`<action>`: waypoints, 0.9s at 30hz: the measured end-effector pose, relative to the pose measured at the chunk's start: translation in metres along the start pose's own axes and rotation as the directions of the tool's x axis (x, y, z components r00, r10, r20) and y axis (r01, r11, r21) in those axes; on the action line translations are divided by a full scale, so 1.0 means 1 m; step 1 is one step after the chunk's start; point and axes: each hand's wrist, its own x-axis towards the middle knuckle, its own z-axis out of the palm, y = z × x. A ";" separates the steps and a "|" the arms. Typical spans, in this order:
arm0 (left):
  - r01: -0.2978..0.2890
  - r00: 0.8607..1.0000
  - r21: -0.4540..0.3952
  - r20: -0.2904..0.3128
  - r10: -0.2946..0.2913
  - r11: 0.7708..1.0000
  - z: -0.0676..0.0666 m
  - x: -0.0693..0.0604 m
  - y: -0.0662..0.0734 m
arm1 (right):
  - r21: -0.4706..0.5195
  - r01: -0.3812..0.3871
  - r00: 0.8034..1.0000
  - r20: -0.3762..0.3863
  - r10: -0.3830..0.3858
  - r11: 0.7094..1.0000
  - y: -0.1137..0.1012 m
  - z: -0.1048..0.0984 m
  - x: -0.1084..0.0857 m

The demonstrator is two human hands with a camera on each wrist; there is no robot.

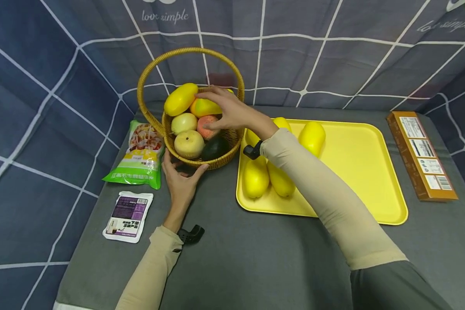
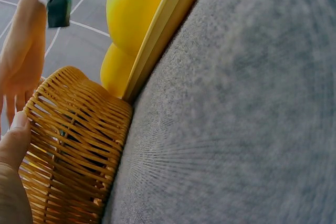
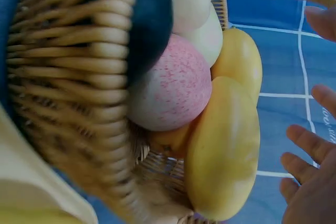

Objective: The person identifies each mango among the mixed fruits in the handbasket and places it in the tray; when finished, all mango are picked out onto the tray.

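Observation:
A wicker basket point(image 1: 226, 161) with a tall arched handle holds several fruits. Among them are a yellow mango point(image 1: 181, 99), another yellow mango point(image 3: 224, 150), a pale round pear point(image 1: 189, 144), a speckled pinkish-red fruit point(image 3: 176, 87) and a dark green avocado point(image 1: 215, 147). My left hand point(image 1: 181, 181) holds the basket's near left side, its thumb point(image 2: 17, 137) against the rim. Over the basket's right side is my right hand point(image 1: 229, 107), fingers spread. The right wrist view shows those fingers apart from the mangoes, holding nothing.
Right of the basket lies a yellow tray point(image 1: 356, 172) with several yellow mangoes point(image 1: 255, 176). A green snack bag point(image 1: 137, 159) and a white-purple pouch point(image 1: 128, 216) lie to the left. At the far right is a brown box point(image 1: 422, 157). Checked cloth point(image 1: 286, 64) hangs behind.

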 end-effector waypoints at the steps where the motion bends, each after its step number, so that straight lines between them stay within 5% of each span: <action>1: -0.005 1.000 0.002 -0.001 0.005 1.000 0.000 0.000 0.000 | -0.009 -0.008 1.000 0.006 0.008 1.000 0.000 0.000 0.004; 10: 0.004 1.000 -0.001 -0.004 -0.004 1.000 0.000 -0.001 0.000 | -0.040 -0.148 0.986 0.071 0.151 0.988 0.016 0.004 0.024; 27: 0.010 1.000 0.005 -0.010 -0.010 1.000 0.000 0.000 0.000 | -0.082 -0.135 0.967 0.207 0.149 0.988 0.023 0.004 0.030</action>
